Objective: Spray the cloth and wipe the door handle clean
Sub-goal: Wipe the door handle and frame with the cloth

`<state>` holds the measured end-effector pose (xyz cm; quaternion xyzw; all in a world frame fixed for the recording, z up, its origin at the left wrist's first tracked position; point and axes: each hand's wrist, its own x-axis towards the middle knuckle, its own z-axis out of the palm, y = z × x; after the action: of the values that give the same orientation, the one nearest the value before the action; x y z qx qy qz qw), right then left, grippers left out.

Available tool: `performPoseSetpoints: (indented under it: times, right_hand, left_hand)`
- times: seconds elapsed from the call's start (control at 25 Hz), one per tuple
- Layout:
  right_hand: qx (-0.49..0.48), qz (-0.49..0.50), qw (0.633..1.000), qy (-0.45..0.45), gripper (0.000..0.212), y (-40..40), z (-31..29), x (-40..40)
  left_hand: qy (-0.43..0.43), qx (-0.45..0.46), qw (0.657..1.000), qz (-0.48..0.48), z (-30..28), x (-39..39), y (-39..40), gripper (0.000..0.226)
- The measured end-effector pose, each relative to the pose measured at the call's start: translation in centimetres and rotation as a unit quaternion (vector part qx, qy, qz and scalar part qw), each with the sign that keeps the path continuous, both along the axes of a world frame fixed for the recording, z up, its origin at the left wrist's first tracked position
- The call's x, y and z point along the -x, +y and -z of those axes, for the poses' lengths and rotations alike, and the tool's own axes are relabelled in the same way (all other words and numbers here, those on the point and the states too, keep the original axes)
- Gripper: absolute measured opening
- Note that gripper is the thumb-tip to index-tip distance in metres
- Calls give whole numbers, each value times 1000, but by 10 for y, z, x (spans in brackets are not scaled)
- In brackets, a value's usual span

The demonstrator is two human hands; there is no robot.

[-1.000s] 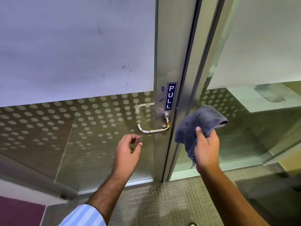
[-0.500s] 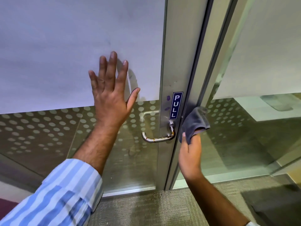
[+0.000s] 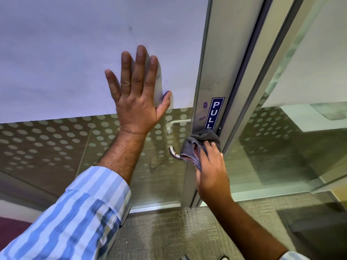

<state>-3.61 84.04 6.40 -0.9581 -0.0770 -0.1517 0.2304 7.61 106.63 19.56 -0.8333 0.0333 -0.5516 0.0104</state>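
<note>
Left hand (image 3: 138,102) flat against frosted door panel (image 3: 75,59), fingers spread, arm extended, striped sleeve (image 3: 75,212) at forearm. Right hand (image 3: 212,171) presses grey cloth (image 3: 195,145) onto door handle (image 3: 173,153), fingers together over the fabric; handle's curved end protrudes left of cloth, below PULL sticker (image 3: 215,113).

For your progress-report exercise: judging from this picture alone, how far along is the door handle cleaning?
Done: the cloth has reached the door handle; whether it was sprayed cannot be seen. In hand: the right hand presses the cloth over the handle's base, while the left hand lies flat on the door. Left: the bare curved end, which shows a reddish mark.
</note>
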Motion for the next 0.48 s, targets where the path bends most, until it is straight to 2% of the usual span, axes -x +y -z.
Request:
performPoseSetpoints:
  times: [0.32,0.48]
  right_hand:
    - [101,4,994,-39,67,54,-6,4]
    - [142,8,990,-25,74,83,-10,-3]
  left_hand:
    - [-35,2,999,-4,5,-9,1,77]
    - [-59,-1,998,-7,6,-11,2,78]
